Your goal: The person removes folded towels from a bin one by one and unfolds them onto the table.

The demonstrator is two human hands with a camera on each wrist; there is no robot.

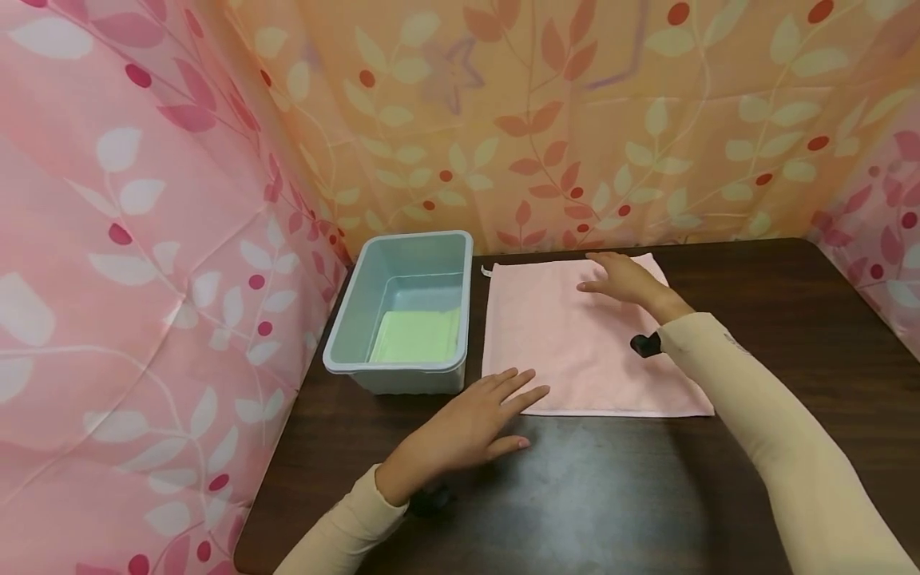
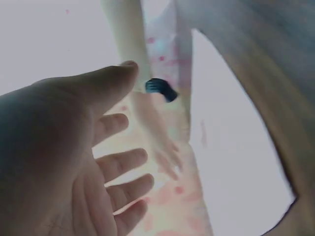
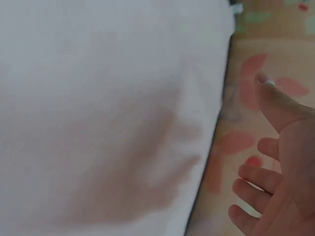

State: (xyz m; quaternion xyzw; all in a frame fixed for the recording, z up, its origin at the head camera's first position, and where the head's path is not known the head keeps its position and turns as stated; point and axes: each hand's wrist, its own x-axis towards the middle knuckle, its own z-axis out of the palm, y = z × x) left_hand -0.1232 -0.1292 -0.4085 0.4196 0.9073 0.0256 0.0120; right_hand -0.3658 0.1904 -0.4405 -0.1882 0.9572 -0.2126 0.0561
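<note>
A pink towel point(image 1: 546, 335) lies spread flat on the dark table, a small white tag at its far left corner. Above the towel's far right part is my right hand point(image 1: 625, 279), fingers apart and holding nothing; its shadow falls on the cloth in the right wrist view. My left hand point(image 1: 470, 423) is by the towel's near left corner, fingers spread, with nothing in its grasp. In the left wrist view the left hand point(image 2: 93, 152) shows thumb and fingers apart. Whether either hand touches the towel is hard to tell; both appear raised.
A grey-blue plastic tub point(image 1: 402, 378) stands left of the towel, with a folded light green cloth point(image 1: 417, 335) on its bottom. Dark wooden table point(image 1: 762, 295) surrounds the towel. Leaf-patterned curtains point(image 1: 532, 144) hang behind and at both sides.
</note>
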